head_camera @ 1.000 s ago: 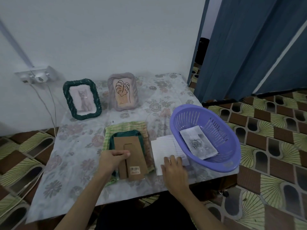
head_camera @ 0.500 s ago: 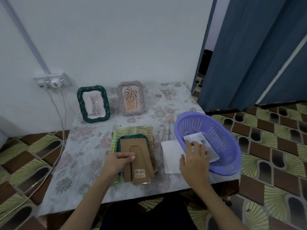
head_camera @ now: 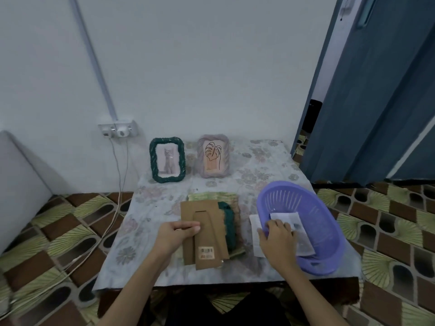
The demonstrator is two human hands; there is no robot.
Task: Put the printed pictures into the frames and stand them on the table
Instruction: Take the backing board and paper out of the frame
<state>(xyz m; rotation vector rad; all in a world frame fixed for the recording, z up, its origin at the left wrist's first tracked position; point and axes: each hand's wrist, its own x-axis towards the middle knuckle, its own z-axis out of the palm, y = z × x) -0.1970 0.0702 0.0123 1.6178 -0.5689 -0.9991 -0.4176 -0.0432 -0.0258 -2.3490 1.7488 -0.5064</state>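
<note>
Both hands [head_camera: 175,234] [head_camera: 276,236] forward, fingers curled

Pale grey tablecloth [head_camera: 150,208] with faded floral print; dark green braided frame [head_camera: 167,160]; mauve frame [head_camera: 213,159] around black line-drawn leaf on peach; brown cardboard backing [head_camera: 204,215]; lilac slotted basket [head_camera: 329,250]; green-yellow checked cloth [head_camera: 211,197]; floor [head_camera: 70,222] tiled brown, green, black

A plain pale wall [head_camera: 188,67] is rising beyond the hands, with a conduit [head_camera: 94,60] running down it to a socket box [head_camera: 117,129]; cables [head_camera: 117,184] are trailing from there to the floor. Patterned brown-and-green flooring [head_camera: 58,231] is spreading out on both sides. A blue door [head_camera: 376,102] is standing far to the right. A low table [head_camera: 263,161] under a floral cloth is sitting against the wall.
</note>
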